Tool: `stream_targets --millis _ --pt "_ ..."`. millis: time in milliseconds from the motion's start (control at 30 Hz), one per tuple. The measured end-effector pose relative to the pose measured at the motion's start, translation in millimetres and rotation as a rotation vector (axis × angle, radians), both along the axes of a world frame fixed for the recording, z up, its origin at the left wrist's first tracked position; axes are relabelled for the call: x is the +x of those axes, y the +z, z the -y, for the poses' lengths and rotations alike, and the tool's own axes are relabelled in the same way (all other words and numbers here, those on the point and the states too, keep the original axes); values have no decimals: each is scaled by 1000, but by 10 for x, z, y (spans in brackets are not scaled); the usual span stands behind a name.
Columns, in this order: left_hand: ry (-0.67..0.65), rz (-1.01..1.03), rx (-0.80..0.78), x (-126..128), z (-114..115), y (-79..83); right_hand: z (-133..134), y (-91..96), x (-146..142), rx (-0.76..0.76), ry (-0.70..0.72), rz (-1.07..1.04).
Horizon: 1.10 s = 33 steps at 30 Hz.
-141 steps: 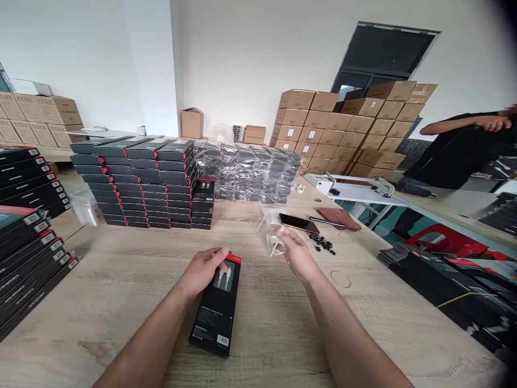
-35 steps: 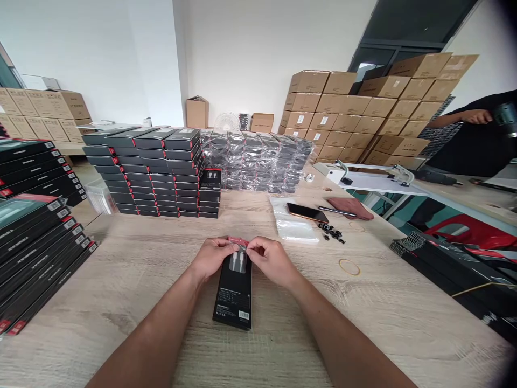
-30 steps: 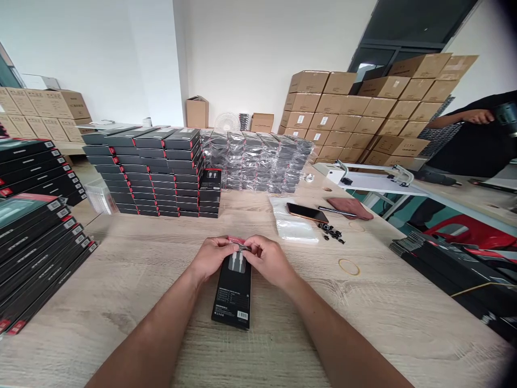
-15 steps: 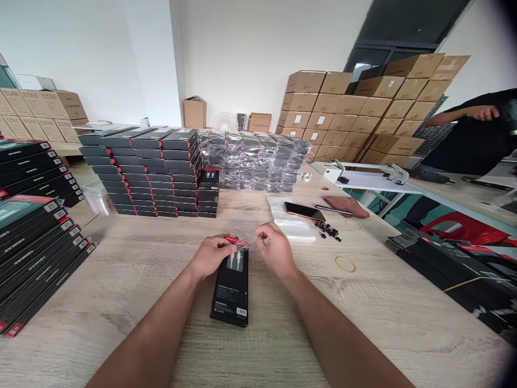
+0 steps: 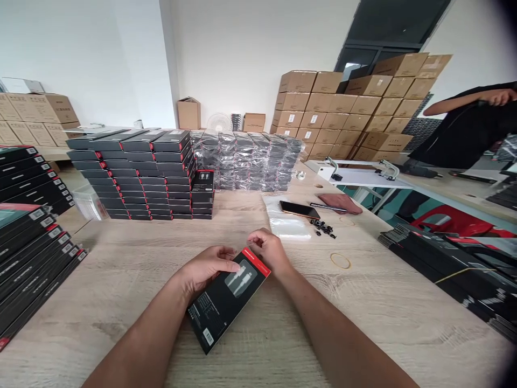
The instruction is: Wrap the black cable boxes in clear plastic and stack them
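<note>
A flat black cable box (image 5: 222,304) with a red top band and a pictured white cable lies slanted in front of me, its top end pointing away to the right. My left hand (image 5: 208,269) grips its left side, thumb across the front near the cable picture. At the top end, my right hand (image 5: 269,250) has its fingers curled in close against the red edge. What those fingertips pinch is hidden behind the box and the hand. Past my hands lies a stack of clear plastic bags (image 5: 285,221).
Stacked black boxes (image 5: 139,178) and film-wrapped boxes (image 5: 246,161) stand at the back. More piles rise at left (image 5: 36,264) and right (image 5: 440,275). A phone (image 5: 299,209), small black parts (image 5: 322,227) and a rubber band (image 5: 340,261) lie on the right. A person (image 5: 464,124) stands far right.
The cable box has turned from nearly upright to slanted, its top swinging right and tilting towards me. My right hand has come in from beside the box to its top edge.
</note>
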<state>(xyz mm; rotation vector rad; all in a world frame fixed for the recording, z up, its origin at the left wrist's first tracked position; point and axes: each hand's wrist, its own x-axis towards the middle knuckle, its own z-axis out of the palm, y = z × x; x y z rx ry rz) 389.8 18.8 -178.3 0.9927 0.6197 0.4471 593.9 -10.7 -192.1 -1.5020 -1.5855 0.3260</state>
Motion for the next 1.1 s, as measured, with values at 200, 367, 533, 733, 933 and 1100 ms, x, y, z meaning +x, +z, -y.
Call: stream_targets --millis 200,367,533,733,933,1100 --pt "173 -158 239 17 -41 -35 15 20 35 -18 -22 23" --pt "243 -129 352 39 -40 -19 53 89 17 -21 33 156" --pt "228 -29 345 73 -53 -41 77 130 4 -32 126 273" --pt "224 -100 452 100 -45 -53 58 95 29 -11 -32 283" --pt "250 -191 444 128 -21 -13 32 93 53 -186 -233 -48" --pt "284 -102 421 151 -51 -48 43 128 3 -155 -179 -179"
